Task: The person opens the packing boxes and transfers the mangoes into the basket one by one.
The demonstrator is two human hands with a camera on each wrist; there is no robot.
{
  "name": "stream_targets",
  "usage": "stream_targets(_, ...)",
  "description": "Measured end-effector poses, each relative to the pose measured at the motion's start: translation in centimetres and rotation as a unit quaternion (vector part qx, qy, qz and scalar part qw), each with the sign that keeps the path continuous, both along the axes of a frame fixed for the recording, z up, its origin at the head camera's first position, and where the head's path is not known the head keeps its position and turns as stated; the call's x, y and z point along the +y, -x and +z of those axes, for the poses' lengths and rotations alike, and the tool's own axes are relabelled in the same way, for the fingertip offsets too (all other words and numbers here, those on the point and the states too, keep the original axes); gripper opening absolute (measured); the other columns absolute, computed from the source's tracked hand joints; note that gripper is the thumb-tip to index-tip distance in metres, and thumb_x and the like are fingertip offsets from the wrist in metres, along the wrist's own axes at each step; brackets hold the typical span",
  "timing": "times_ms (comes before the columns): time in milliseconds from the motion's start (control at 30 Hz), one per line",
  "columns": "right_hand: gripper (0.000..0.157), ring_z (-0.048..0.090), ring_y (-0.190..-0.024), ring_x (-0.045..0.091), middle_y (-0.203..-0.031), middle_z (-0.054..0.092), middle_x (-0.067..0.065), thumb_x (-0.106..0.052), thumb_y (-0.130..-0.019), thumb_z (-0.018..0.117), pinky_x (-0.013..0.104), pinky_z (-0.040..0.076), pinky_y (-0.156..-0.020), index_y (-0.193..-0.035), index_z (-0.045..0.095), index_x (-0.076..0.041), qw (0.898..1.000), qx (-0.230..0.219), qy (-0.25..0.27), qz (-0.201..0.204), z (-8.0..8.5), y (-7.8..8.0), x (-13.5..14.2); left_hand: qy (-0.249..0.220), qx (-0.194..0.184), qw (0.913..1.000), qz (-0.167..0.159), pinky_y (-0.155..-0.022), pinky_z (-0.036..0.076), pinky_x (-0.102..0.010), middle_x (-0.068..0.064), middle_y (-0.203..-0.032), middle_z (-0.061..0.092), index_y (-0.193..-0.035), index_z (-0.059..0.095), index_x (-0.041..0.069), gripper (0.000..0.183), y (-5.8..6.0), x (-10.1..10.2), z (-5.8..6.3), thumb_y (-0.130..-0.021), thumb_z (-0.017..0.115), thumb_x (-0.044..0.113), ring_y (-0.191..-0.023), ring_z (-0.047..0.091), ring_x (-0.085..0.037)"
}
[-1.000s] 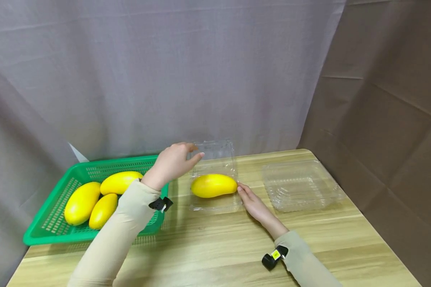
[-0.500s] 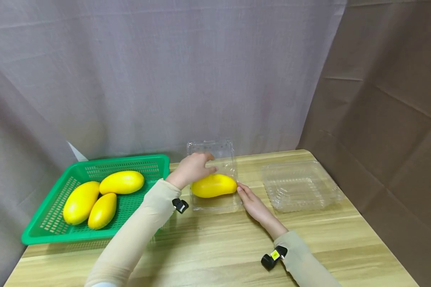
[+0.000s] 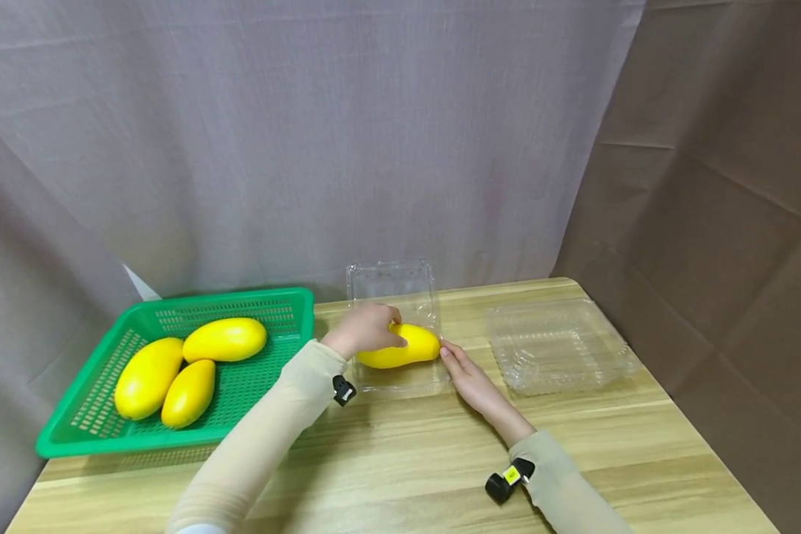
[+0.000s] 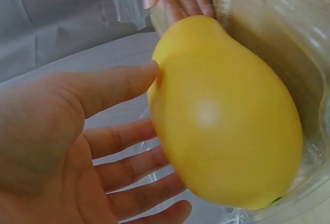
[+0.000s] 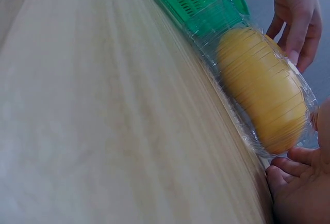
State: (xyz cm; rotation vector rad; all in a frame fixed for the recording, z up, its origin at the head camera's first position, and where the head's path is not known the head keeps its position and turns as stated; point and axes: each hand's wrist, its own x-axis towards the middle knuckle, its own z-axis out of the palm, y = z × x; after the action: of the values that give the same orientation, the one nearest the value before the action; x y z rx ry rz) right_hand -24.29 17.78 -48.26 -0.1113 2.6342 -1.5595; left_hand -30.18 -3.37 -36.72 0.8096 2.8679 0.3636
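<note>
A yellow mango (image 3: 417,346) lies in the base of a clear plastic clamshell box (image 3: 390,279), whose lid stands up at the back. My left hand (image 3: 367,328) is over the mango's left part. In the left wrist view, its thumb touches the side of the mango (image 4: 221,115), while the fingers (image 4: 129,167) spread loosely along the same side, some tips hidden behind the fruit. My right hand (image 3: 470,378) rests against the box's right end. Its fingers (image 5: 291,167) lie outside the plastic wall in the right wrist view, apart from the mango.
On the left, a green basket (image 3: 47,437) holds three more mangoes (image 3: 223,340). Another clear plastic box (image 3: 561,348) stands open on the wooden table (image 3: 400,460) at the right. A grey curtain hangs behind the table and a brown one at the right.
My left hand has moved right and down from beside the raised lid onto the mango. My right hand stays at the box's end. The box and mango show no clear shift.
</note>
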Motion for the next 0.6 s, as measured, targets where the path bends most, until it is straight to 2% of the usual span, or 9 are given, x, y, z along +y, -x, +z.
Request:
stream_targets(200, 0.064, 0.025, -0.134, 0.029, -0.148, 0.03, 0.007, -0.056, -0.096, 0.028, 0.049, 0.018, -0.107, -0.145, 0.03, -0.016, 1.0, 0.0, -0.002, 0.005, 0.1, 0.0, 0.0, 0.01, -0.001, 0.9999, 0.004, -0.09, 0.043, -0.038, -0.005, -0.115, 0.062, -0.119, 0.061, 0.009, 0.052, -0.3, 0.4, -0.2, -0.078, 0.073, 0.037, -0.104, 0.056, -0.023)
stream_targets(333, 0.064, 0.025, -0.134, 0.03, -0.148, 0.03, 0.007, -0.058, -0.095, 0.028, 0.051, 0.018, -0.107, -0.145, 0.03, -0.018, 1.0, -0.004, -0.003, 0.004, 0.2, -0.1, 0.0, 0.035, 0.007, 0.9994, 0.002, -0.084, 0.045, -0.04, -0.005, -0.11, 0.06, -0.119, 0.061, 0.009, 0.054, -0.7, 0.9, -0.1, -0.075, 0.075, 0.038, -0.099, 0.056, -0.023)
stream_targets(467, 0.065, 0.026, -0.134, 0.03, -0.148, 0.03, 0.008, -0.059, -0.095, 0.028, 0.05, 0.019, -0.107, -0.145, 0.03, -0.018, 1.0, -0.003, 0.001, 0.003, 0.3, -0.1, 0.1, 0.066, 0.018, 0.9976, 0.002, -0.083, 0.046, -0.043, -0.009, -0.115, 0.056, -0.128, 0.054, 0.007, 0.068, -1.1, 1.4, -0.3, -0.072, 0.077, 0.038, -0.101, 0.054, -0.026)
stream_targets(600, 0.066, 0.025, -0.134, 0.03, -0.148, 0.029, 0.008, -0.059, -0.094, 0.028, 0.051, 0.018, -0.107, -0.145, 0.03, -0.017, 1.0, -0.007, 0.005, 0.006, 0.2, -0.2, 0.0, 0.092, 0.022, 0.9954, 0.008, -0.087, 0.044, -0.048, -0.014, -0.127, 0.051, -0.135, 0.045, 0.006, 0.082, -1.3, 1.8, -1.0, -0.068, 0.08, 0.038, -0.109, 0.051, -0.032)
